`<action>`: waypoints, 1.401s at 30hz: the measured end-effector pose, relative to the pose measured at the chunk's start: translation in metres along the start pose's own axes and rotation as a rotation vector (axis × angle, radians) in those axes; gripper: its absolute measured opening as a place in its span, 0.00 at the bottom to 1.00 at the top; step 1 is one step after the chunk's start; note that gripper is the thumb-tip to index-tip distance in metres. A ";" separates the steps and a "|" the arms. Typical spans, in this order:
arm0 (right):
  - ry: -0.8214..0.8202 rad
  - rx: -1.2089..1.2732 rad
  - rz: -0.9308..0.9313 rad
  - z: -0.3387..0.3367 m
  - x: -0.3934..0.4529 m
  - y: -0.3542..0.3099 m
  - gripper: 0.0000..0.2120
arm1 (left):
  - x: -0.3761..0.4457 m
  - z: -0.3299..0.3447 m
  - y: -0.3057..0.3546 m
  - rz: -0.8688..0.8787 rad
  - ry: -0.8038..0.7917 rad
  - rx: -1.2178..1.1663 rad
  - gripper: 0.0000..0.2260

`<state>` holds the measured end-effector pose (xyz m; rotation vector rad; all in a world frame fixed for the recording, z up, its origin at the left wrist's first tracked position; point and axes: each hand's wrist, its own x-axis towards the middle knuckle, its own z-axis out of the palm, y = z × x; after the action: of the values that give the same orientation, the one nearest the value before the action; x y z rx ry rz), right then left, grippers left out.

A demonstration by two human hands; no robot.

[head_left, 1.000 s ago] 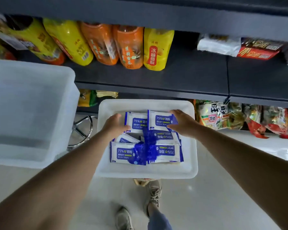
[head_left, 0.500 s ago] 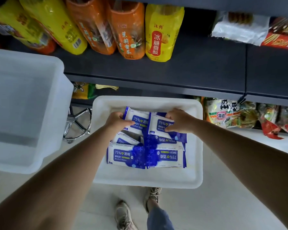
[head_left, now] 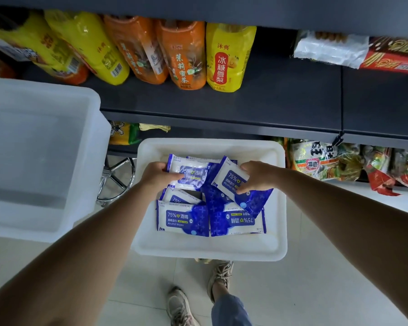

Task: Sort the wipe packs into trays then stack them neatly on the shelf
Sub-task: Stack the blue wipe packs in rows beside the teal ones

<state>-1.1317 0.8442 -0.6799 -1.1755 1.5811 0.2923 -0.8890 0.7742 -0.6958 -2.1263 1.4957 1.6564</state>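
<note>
R hand (head_left: 257, 176) now pinches a wipe pack (head_left: 231, 180) lifted & tilted vs 0.5 s ago, near white tray (head_left: 207, 249) far-right edge; L hand (head_left: 156, 176) fingers curled gripping far-left pack (head_left: 189, 171), other packs unchanged.

Shelf (head_left: 269, 100) right of the yellow bottle (head_left: 229, 57) is wide open, bottles crowd its left; big bin (head_left: 90, 142) blocks the tray (head_left: 210, 250) on the left.
</note>
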 end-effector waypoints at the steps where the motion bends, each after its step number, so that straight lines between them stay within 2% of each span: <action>1: 0.010 0.007 -0.002 0.000 -0.005 -0.001 0.24 | -0.005 -0.003 0.001 0.017 0.007 -0.001 0.11; 4: 0.077 0.070 -0.006 0.000 -0.020 -0.006 0.20 | -0.023 -0.011 0.006 0.069 0.035 0.008 0.13; 10: 0.305 0.219 -0.006 -0.008 -0.075 -0.032 0.13 | -0.065 -0.039 0.018 0.152 0.097 -0.045 0.09; 15: 0.484 0.397 -0.060 -0.014 -0.152 -0.067 0.17 | -0.122 -0.077 0.028 0.238 0.129 -0.131 0.10; 21: 0.736 0.600 -0.193 -0.026 -0.267 -0.124 0.16 | -0.216 -0.137 0.055 0.418 0.138 -0.222 0.14; 24: 0.838 0.642 -0.279 -0.034 -0.327 -0.154 0.10 | -0.271 -0.168 0.079 0.525 0.136 -0.263 0.12; 33: 1.121 0.882 -0.540 -0.092 -0.486 -0.214 0.10 | -0.410 -0.259 0.173 0.823 0.192 -0.383 0.13; 39: 1.198 0.960 -0.702 -0.147 -0.547 -0.226 0.15 | -0.465 -0.292 0.251 0.997 0.217 -0.388 0.14; 42: 1.246 0.953 -0.761 -0.179 -0.559 -0.227 0.13 | -0.471 -0.299 0.292 1.017 0.237 -0.418 0.13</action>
<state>-1.1053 0.9037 -0.0543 -1.0465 1.6813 -1.7899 -0.8587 0.7521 -0.0672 -1.8454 2.8406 2.1639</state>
